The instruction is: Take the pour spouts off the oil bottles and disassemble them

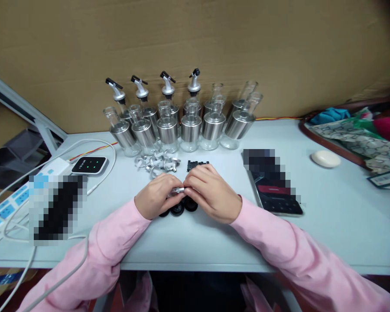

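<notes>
My left hand (154, 195) pinches a silver pourer spout (178, 190) between thumb and fingers. The fingertips of my right hand (214, 193) are closed at the spout's right end; what they grip is hidden. Just beyond my left hand lies a pile of loose silver pourer spouts (157, 161). Small black parts (197, 165) sit in a group behind my right fingers. Under both hands, round black stoppers (177, 209) rest on the table, partly covered.
Glass bottles with metal sleeves (191, 129) stand in two rows at the back; several rear ones carry pourers (168, 88). A phone (276, 190) and a white oval object (326, 159) lie right. Left are a power strip (19, 199), cables and a small display device (89, 165).
</notes>
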`<state>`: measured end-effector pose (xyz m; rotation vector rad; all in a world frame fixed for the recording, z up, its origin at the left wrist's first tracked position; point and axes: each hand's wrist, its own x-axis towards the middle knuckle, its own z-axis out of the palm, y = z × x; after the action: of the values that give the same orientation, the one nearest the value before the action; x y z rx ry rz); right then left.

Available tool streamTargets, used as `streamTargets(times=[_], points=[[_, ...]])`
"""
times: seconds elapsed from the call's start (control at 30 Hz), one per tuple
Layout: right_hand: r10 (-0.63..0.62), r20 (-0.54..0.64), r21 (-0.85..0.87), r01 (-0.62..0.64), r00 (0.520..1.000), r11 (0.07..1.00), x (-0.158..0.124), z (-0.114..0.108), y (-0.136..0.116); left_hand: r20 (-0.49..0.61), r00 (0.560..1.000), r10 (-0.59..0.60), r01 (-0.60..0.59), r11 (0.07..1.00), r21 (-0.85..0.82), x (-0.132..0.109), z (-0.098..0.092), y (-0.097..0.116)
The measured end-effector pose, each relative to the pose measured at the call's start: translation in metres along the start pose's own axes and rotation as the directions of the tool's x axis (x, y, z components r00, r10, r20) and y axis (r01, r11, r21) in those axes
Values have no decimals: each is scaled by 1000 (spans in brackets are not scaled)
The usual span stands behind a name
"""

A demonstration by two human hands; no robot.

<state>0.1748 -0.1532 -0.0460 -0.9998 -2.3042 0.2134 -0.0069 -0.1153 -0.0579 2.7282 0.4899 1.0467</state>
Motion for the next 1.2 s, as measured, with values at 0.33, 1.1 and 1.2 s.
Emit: streamTargets(times=[0.33,1.1,1.2], points=[[121,-143,181,-95,982,979,0,0,4,29,999,12,-15,995,101,2,-4,-2],[455,365,36,-501,812,865,-11,-34,48,51,999,-2,-4,994,108,1,-6,-2],[458,395,19,-506,796,862,-11,-33,47,58,998,-9,3,994,111,2,-6,-1]])
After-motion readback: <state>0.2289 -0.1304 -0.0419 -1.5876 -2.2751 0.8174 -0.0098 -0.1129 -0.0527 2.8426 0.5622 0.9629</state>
